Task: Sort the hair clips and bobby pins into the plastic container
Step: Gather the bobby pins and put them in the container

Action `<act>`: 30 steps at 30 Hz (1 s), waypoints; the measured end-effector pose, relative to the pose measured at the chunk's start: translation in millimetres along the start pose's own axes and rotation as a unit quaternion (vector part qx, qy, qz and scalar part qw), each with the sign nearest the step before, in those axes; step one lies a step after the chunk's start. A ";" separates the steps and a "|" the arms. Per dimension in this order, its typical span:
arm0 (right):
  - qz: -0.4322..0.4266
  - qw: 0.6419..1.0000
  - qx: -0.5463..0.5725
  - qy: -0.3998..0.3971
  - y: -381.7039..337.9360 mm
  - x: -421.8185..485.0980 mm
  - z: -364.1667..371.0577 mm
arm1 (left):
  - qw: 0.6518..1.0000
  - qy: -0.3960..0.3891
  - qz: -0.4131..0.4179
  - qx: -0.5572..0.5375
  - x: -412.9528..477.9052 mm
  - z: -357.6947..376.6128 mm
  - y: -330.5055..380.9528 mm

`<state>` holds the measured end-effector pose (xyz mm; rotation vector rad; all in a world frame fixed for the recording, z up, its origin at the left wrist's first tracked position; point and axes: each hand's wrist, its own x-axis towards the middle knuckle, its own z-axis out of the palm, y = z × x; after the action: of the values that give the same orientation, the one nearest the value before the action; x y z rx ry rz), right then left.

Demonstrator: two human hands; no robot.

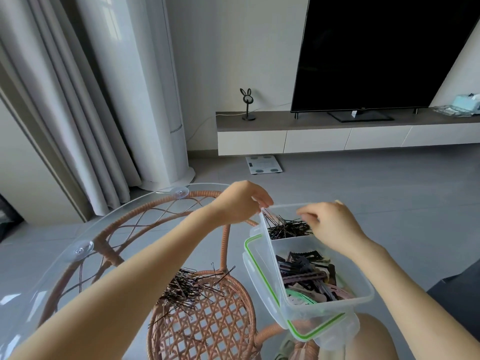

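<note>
A clear plastic container [365, 294] with two compartments rests on its green-sealed lid [255, 266] at the right edge of the table. The far compartment holds black bobby pins [285, 227]. Flat hair clips [309, 276] in brown, black, pink and green fill the near one. A loose pile of bobby pins [189, 287] lies on the glass to the left. My left hand [241, 201] pinches the container's far left corner. Over the far compartment hovers my right hand [330, 224], fingers curled; whether it holds pins is hidden.
The round glass top [52, 268] sits on a rattan frame [207, 328] with suction cups. My knee [371, 336] is below the container. Beyond lie grey floor, a bathroom scale [263, 164], a low TV cabinet [311, 139], a tall white column unit [166, 113] and curtains [65, 113].
</note>
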<state>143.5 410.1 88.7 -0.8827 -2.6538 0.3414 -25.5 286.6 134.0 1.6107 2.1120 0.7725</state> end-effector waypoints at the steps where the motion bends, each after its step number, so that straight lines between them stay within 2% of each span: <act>1: 0.003 0.999 0.012 0.035 -5.0 -3.3 -4.0 | 1.000 0.024 -0.001 0.018 -9.1 -6.3 -7.4; 3: -0.011 0.994 0.074 0.085 -24.8 -16.0 -9.9 | 0.996 0.070 -0.016 0.062 -31.5 -20.4 -28.3; 5: -0.052 0.986 0.138 0.082 -54.7 -36.7 -10.5 | 0.989 0.062 -0.053 0.126 -58.5 -34.3 -56.0; 8: -0.079 0.979 0.182 -0.047 -103.8 -73.7 12.5 | 0.956 -0.052 -0.149 0.247 -110.7 -45.0 -100.4; 10: -0.062 0.974 0.169 -0.140 -122.8 -93.2 42.2 | 0.944 -0.100 -0.205 0.238 -147.2 -40.3 -124.5; 11: -0.039 0.970 0.167 -0.174 -129.1 -99.6 58.3 | 0.944 -0.100 -0.222 0.221 -163.6 -34.9 -134.8; 14: 0.016 0.975 0.125 -0.184 -143.3 -107.3 102.7 | 0.954 -0.035 -0.232 0.185 -204.3 -3.7 -155.4; 17: -0.016 0.991 0.050 -0.120 -158.7 -99.2 129.1 | 0.960 0.043 -0.219 0.170 -218.1 28.8 -160.3; 19: -0.039 0.993 0.047 -0.098 -168.2 -90.2 140.2 | 0.955 0.096 -0.216 0.180 -212.4 41.7 -158.9; 21: -0.062 0.991 0.065 -0.100 -176.5 -81.0 147.7 | 0.952 0.139 -0.233 0.140 -199.6 46.0 -156.0; 24: -0.097 0.983 0.111 -0.108 -193.1 -71.8 151.8 | 0.959 0.160 -0.223 0.069 -177.4 50.3 -148.7; 26: -0.118 0.976 0.148 -0.107 -202.7 -68.1 152.0 | 0.962 0.175 -0.208 -0.021 -165.6 52.0 -138.3; 28: -0.126 0.966 0.190 -0.120 -203.6 -66.5 148.1 | 0.944 0.216 -0.213 -0.128 -160.6 48.4 -128.8; 30: -0.109 0.958 0.227 -0.137 -196.4 -67.7 139.0 | 0.928 0.283 -0.203 -0.134 -162.6 40.1 -131.5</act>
<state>37.5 198.3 8.8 -0.4178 -2.7000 1.0297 -56.3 112.7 15.1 0.8196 2.4576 1.4204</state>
